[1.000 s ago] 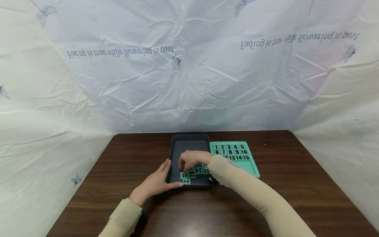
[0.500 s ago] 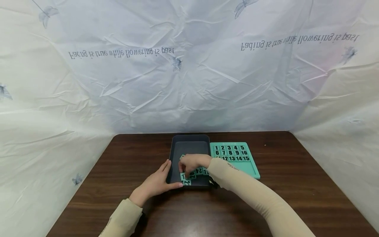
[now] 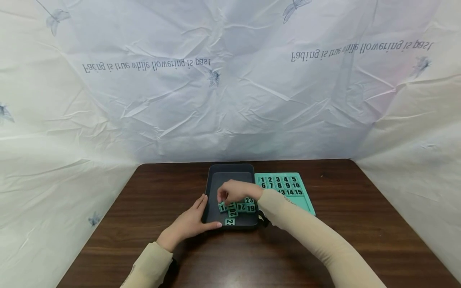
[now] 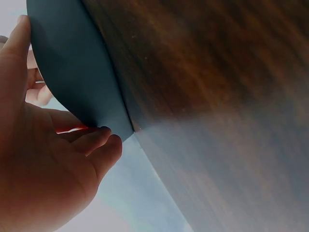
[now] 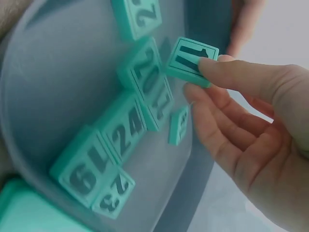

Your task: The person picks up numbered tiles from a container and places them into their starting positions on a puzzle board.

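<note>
A dark tray (image 3: 213, 188) lies on the brown table with several loose green number tiles (image 3: 242, 207) at its near end. My right hand (image 3: 220, 200) reaches into the tray. In the right wrist view its thumb and fingertips (image 5: 227, 72) pinch the edge of one tile (image 5: 192, 60), lifted and tilted above the others. My left hand (image 3: 201, 216) rests flat against the tray's near left corner (image 4: 77, 72), fingers along the side wall and thumb along the front wall. To the right of the tray lies a green number board (image 3: 304, 202) with tiles 1 to 15 in rows.
Tiles marked 20, 24, 19 and 23 (image 5: 113, 193) lie close together on the tray floor. A wrinkled white sheet (image 3: 230, 80) encloses the table on the back and both sides. Bare brown table (image 3: 151, 188) lies left of the tray and in front of it.
My right hand has lifted slightly with one tile pinched at the left of the pile. The tiles have shifted and one near the front wall now lies uncovered. The left hand has stayed put.
</note>
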